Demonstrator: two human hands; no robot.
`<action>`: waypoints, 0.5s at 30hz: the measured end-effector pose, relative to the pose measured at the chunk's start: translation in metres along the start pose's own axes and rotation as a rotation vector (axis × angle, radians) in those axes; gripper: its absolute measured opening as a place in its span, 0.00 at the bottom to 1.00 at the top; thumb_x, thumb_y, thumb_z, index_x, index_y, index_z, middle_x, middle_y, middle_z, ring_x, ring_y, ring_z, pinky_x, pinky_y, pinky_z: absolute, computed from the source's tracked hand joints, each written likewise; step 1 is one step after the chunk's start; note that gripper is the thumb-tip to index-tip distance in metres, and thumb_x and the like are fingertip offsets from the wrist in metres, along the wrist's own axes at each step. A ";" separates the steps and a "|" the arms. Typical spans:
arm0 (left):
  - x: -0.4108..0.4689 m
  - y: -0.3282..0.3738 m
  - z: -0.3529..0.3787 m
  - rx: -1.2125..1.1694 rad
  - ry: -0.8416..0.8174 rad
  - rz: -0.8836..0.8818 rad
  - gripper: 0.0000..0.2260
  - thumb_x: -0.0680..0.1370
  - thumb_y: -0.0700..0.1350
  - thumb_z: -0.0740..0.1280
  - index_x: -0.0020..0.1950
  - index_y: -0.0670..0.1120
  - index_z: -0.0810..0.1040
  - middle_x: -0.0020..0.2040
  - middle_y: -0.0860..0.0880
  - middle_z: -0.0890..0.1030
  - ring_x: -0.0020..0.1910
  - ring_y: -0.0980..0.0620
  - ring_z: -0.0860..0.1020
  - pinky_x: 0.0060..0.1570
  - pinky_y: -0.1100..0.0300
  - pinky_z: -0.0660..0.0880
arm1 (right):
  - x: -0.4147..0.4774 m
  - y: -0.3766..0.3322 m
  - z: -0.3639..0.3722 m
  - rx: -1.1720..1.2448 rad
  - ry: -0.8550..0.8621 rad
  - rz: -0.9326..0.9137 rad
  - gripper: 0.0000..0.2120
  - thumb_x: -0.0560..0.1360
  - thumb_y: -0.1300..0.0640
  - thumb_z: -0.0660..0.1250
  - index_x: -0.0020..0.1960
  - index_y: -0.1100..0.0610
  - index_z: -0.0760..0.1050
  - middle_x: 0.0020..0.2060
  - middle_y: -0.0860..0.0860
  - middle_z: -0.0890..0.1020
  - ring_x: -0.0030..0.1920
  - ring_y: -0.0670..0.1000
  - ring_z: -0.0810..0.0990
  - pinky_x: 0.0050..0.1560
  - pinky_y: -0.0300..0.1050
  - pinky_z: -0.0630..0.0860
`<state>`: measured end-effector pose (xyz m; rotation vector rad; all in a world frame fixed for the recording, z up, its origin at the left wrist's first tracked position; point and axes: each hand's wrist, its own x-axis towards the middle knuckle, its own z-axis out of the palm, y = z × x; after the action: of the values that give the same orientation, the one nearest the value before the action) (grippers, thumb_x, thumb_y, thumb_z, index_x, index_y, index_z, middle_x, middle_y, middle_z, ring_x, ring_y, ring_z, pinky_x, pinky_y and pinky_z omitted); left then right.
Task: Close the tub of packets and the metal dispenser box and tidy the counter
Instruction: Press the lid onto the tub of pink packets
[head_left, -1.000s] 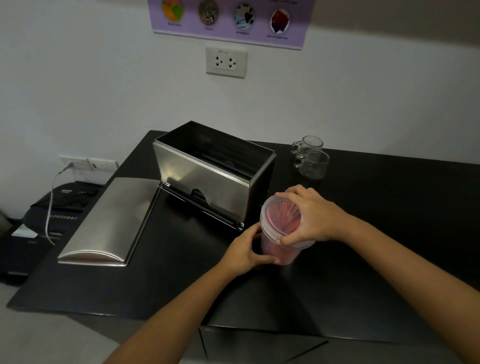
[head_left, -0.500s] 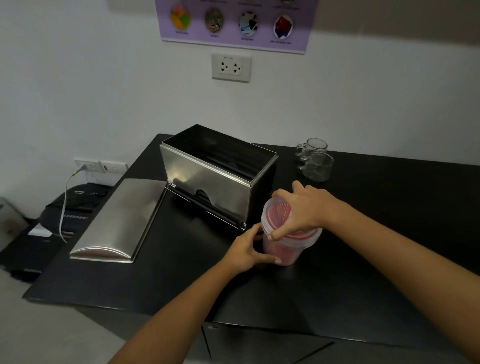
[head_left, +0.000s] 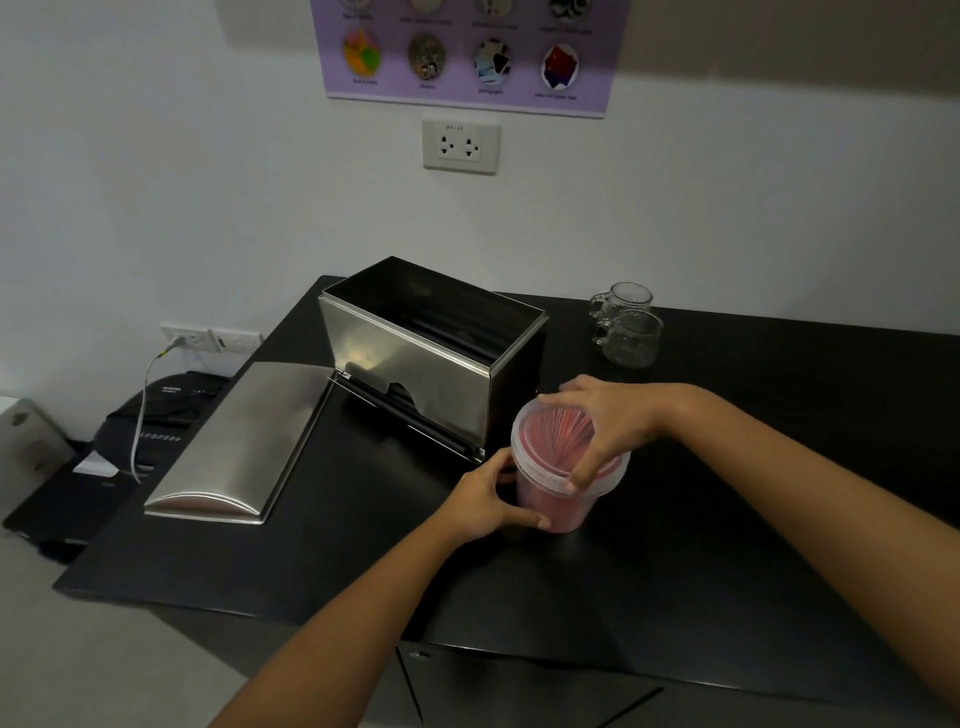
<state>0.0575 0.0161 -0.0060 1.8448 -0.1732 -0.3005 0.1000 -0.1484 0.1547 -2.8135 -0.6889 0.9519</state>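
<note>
A clear plastic tub (head_left: 558, 506) full of pink packets stands on the black counter (head_left: 727, 545), just right of the metal dispenser box. My left hand (head_left: 485, 501) grips the tub's lower side. My right hand (head_left: 605, 421) lies over the translucent lid (head_left: 545, 441) on top of the tub, fingers curled around its rim. The steel dispenser box (head_left: 415, 364) stands open, its top uncovered. Its curved metal lid (head_left: 244, 441) lies flat on the counter to the left, apart from the box.
Two clear glass mugs (head_left: 626, 327) stand at the back right of the counter. Beyond the counter's left edge sits a black device (head_left: 150, 415) with a white cable plugged into a wall socket. A white wall rises directly behind the counter.
My right hand has shifted around the tub's lid, fingers now reaching its near rim. The left hand stays on the tub. The camera tilted upward slightly.
</note>
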 end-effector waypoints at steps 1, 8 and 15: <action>0.000 0.001 0.000 0.002 0.002 -0.003 0.37 0.61 0.42 0.79 0.65 0.56 0.65 0.63 0.54 0.73 0.63 0.56 0.71 0.51 0.72 0.69 | 0.000 0.002 0.001 0.011 0.000 -0.015 0.50 0.62 0.45 0.75 0.74 0.45 0.48 0.72 0.50 0.54 0.72 0.56 0.55 0.68 0.55 0.65; -0.001 0.004 0.001 0.003 0.017 -0.032 0.38 0.60 0.43 0.79 0.65 0.57 0.65 0.64 0.51 0.73 0.64 0.53 0.70 0.62 0.58 0.70 | 0.005 0.002 0.005 -0.040 0.111 -0.008 0.49 0.59 0.38 0.74 0.72 0.46 0.54 0.65 0.52 0.63 0.66 0.55 0.64 0.62 0.54 0.70; -0.001 0.005 0.001 -0.021 0.003 -0.046 0.38 0.61 0.42 0.79 0.65 0.56 0.65 0.65 0.51 0.73 0.65 0.53 0.69 0.62 0.58 0.68 | 0.007 0.000 0.013 -0.208 0.192 0.004 0.51 0.59 0.32 0.69 0.73 0.48 0.51 0.67 0.53 0.62 0.66 0.57 0.63 0.59 0.54 0.69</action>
<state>0.0566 0.0139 -0.0016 1.8307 -0.1249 -0.3304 0.0974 -0.1459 0.1403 -3.0329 -0.7986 0.6309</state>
